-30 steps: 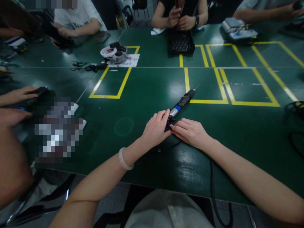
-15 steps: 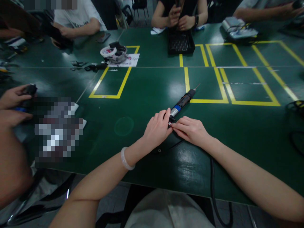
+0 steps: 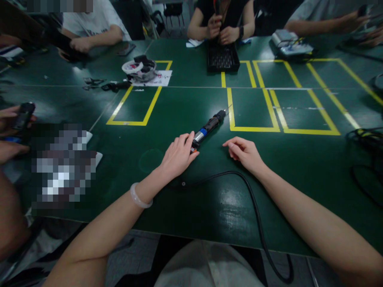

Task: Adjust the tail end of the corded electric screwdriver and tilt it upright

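An electric screwdriver (image 3: 206, 130), black with a silver section and a blue band, lies slantwise on the green table, its thin bit pointing away to the upper right. My left hand (image 3: 178, 154) is wrapped over its rear end, where a bit of orange shows beside the thumb. A black cable (image 3: 249, 187) curves from near that hand across the table and hangs over the front edge. To the right, my right hand (image 3: 243, 153) is apart from the tool, empty, with the index finger stretched and the others loosely bent. A small round metal piece (image 3: 183, 183) lies near my left wrist.
Yellow tape outlines (image 3: 254, 129) mark the table (image 3: 167, 107). Across it, a co-worker holds a tool above a black tray (image 3: 224, 68). Tape rolls (image 3: 140, 69) lie at back left, a metal device (image 3: 289, 42) at back right, coiled cables (image 3: 366, 139) at right. Another person's hands (image 3: 13, 115) are at left.
My right hand has come away from the screwdriver's rear end and moved right. My left hand and the screwdriver appear farther left, and more of the cable shows; the view has also shifted slightly.
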### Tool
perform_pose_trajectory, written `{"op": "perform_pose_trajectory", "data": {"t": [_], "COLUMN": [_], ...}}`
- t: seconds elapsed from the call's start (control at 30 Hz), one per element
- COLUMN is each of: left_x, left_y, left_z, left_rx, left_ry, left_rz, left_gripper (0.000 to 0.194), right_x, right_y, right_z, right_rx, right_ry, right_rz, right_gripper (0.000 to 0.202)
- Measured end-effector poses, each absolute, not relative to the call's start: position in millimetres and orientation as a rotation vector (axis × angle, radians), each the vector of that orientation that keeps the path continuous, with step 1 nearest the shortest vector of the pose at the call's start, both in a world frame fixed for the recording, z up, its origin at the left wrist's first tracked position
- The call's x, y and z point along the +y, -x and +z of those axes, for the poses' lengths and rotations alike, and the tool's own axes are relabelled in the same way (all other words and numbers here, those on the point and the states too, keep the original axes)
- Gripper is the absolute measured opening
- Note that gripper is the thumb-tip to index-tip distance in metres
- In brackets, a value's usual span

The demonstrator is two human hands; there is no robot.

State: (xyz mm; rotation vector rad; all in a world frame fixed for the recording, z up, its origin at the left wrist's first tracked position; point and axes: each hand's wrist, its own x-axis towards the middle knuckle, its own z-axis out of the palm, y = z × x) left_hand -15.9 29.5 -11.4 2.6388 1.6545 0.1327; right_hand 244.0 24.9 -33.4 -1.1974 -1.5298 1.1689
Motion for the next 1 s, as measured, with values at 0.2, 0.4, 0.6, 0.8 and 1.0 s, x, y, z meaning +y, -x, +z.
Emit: {"op": "perform_pose_trajectory", "data": {"t": [0.2, 0.4, 0.6, 0.8, 1.0], "left_x": [62, 99, 129, 140, 133], "left_y": [71, 136, 189, 213, 209], "left_z": [-16, -22, -16, -13, -19], "left_rx": [1.912, 2.213, 2.44, 2.512, 2.525], "left_ry": [-2.523, -2.306, -2.05, -1.917, -2.047], "left_rz": [0.114, 0.168, 0.113, 0.076, 0.124], "left_gripper": [0.071, 0.068, 0.059, 0.056, 0.063], "right_x": [24, 24, 24, 24, 23], "right_y": [-243, -243, -243, -243, -243], "right_z": [-35, -35, -36, -35, -34], "right_rx": [-1.546, -1.552, -1.575, -1.593, -1.605], "right_ry": [1.206, 1.229, 1.237, 1.248, 1.238], "right_rz": [1.17, 1.184, 1.174, 1.169, 1.165], "right_gripper": [0.033, 0.033, 0.034, 0.034, 0.036]}}
